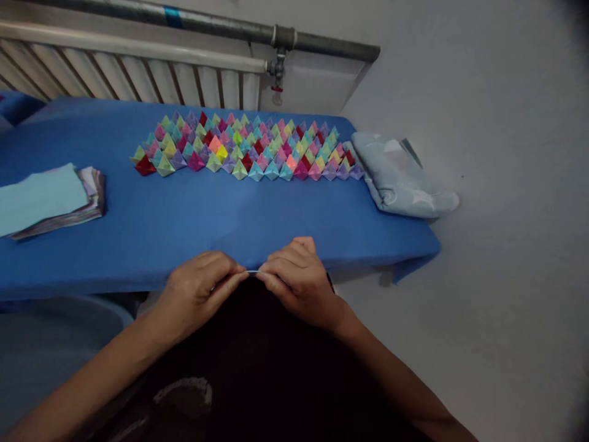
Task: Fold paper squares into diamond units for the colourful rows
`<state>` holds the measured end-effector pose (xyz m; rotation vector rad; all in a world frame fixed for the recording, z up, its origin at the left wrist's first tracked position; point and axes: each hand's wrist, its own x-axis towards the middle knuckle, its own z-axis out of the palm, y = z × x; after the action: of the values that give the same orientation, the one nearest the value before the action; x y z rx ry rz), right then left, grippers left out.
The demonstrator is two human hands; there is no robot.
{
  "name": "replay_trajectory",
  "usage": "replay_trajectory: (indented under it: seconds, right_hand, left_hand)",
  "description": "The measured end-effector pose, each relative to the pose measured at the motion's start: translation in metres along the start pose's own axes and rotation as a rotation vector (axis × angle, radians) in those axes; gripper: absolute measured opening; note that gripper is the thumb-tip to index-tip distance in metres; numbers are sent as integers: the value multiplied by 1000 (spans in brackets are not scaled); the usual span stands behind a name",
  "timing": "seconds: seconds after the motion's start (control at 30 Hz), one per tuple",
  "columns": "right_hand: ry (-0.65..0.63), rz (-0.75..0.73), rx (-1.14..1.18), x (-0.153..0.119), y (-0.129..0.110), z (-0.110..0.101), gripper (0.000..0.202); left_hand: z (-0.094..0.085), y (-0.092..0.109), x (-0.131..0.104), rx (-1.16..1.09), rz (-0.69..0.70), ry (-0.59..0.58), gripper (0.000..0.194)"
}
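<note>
At the table's front edge, my left hand [202,285] and my right hand [299,279] face each other, each closed in a pinch. Between the fingertips shows the thin pale blue edge of a piece of paper [253,271], seen edge-on. Most of it is hidden by the fingers, so its folded shape cannot be made out. Beyond the hands stand rows of small folded paper boats [239,150] in red, pink, green, purple, yellow and blue. To the left lies a stack of paper sheets [46,195] with a light blue one on top.
A blue cloth [175,227] covers the table. At its right end lies a folded grey-blue patterned fabric [400,175] beside the wall. Behind the table are a radiator [138,77] and a pipe with a red-handled valve [277,67]. A blue tub [59,337] stands below left.
</note>
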<state>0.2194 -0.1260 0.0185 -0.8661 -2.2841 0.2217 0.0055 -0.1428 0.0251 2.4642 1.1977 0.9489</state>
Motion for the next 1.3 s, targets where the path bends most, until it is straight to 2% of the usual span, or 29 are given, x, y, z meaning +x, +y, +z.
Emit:
replay_trajectory:
  seconds: [0.1,0.17,0.37,0.43,0.5,0.6,0.73,0.9,1.1,1.3]
  right_hand:
    - [-68,-8,-17,1,3,1,23]
    - [-67,-2,3,1,5,0,21]
    - [89,165,237,-7,8,-9,4]
    - [101,209,314,-9,8,-10,3]
    - [84,228,368,-11,8,-11,5]
    - [42,221,446,-10,9,-12,5]
    - [-12,202,561,-8,11,-13,5]
    - [-80,251,674,-7,10,-13,6]
    - [-123,337,896,-7,11,-10,5]
    - [-123,453,1010,-6,13,-4,6]
  left_hand:
    - [-1,-2,6,-48,-42,-123,18]
    - [-1,-3,9,-90,-63,-172,18]
    - [-3,-2,5,-177,-120,-99,14]
    - [-4,-2,4,-224,-160,-116,14]
    - [-6,-3,5,-314,-234,-166,18]
    - [-6,-5,11,-562,-416,-282,28]
    - [-5,-6,18,-929,-584,-413,21]
    - [-4,-3,20,-1141,-726,-525,13]
    - [-2,-3,22,-1335,-832,-571,15]
    - [5,-4,18,-1472,-839,-599,16]
